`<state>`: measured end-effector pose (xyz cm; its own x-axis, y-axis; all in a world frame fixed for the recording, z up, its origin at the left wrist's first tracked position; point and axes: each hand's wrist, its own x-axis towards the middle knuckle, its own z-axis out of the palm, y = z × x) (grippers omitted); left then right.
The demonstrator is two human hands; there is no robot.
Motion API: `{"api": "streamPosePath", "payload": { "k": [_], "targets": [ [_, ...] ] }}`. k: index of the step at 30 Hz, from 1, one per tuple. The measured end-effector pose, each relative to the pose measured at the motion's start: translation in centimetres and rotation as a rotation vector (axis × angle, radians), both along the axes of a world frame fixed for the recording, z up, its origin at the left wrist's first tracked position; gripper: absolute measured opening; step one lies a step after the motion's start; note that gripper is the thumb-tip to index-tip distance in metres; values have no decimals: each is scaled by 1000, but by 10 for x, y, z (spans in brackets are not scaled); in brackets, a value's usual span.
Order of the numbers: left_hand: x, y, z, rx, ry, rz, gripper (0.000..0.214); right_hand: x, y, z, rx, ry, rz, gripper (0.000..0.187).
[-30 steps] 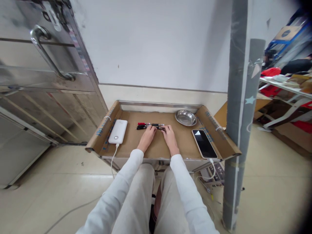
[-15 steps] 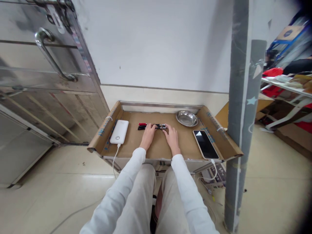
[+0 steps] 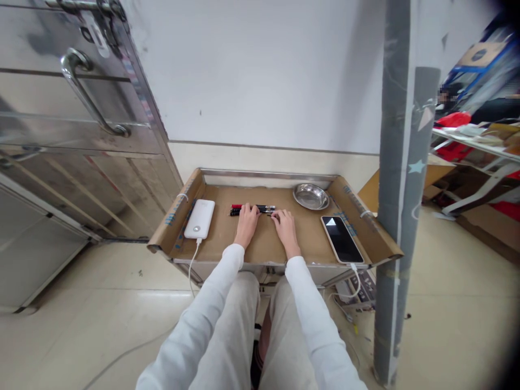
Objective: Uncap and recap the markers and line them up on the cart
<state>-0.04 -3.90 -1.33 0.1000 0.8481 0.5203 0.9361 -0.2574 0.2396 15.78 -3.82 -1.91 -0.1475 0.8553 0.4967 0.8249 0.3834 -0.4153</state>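
Several slim pens lie side by side across the brown cardboard-lined tabletop, one a red pen [image 3: 236, 206] at the back and one a black pen [image 3: 235, 213] at the front. My left hand [image 3: 247, 225] rests over their middle with its fingers curled around the front black pen. At that pen's right end, my right hand [image 3: 285, 230] has thumb and fingertips pinched together on it. The fingers partly cover the pens, so the exact grip is hidden.
A white power bank [image 3: 199, 219] with a cable lies left on the table [image 3: 227, 246]. To the right are a round metal dish [image 3: 311, 196] and a phone [image 3: 342, 238] with a cable. A grey wrapped pillar [image 3: 400, 179] stands beyond the right edge; a metal door [image 3: 81, 135] is left.
My right fingers have drawn in slightly toward me and pinch the front pen's end, which sits a little apart from the other pens. My left hand has barely shifted.
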Motion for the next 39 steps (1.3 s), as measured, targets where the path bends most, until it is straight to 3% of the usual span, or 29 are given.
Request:
{"api": "streamPosePath", "payload": {
  "k": [6, 14, 21, 24, 27, 30, 34, 39],
  "targets": [
    [0, -3, 0, 28, -75, 6, 15, 0, 1, -2, -9, 13, 39, 23],
    [-2, -35, 1, 63, -192, 359, 25, -2, -5, 3, 4, 27, 20, 23],
    [-1, -43, 1, 7, -105, 414, 24, -5, -12, 9, -2, 43, 53, 27],
    [-2, -36, 0, -23, -136, 306, 25, -7, -13, 13, 3, 87, 106, 33],
    [-2, -30, 2, -32, -161, 26, 23, -8, -14, 16, 12, 143, 164, 39],
    [-1, -29, 7, -63, -215, -196, 21, -7, -14, 15, -15, 173, 197, 34],
    [-2, -27, 9, -13, -420, -319, 17, -6, -9, 9, -67, 190, 244, 30],
    [-6, -19, 1, 35, -565, -364, 24, -6, -4, 6, -82, 229, 304, 27]
  ]
}}
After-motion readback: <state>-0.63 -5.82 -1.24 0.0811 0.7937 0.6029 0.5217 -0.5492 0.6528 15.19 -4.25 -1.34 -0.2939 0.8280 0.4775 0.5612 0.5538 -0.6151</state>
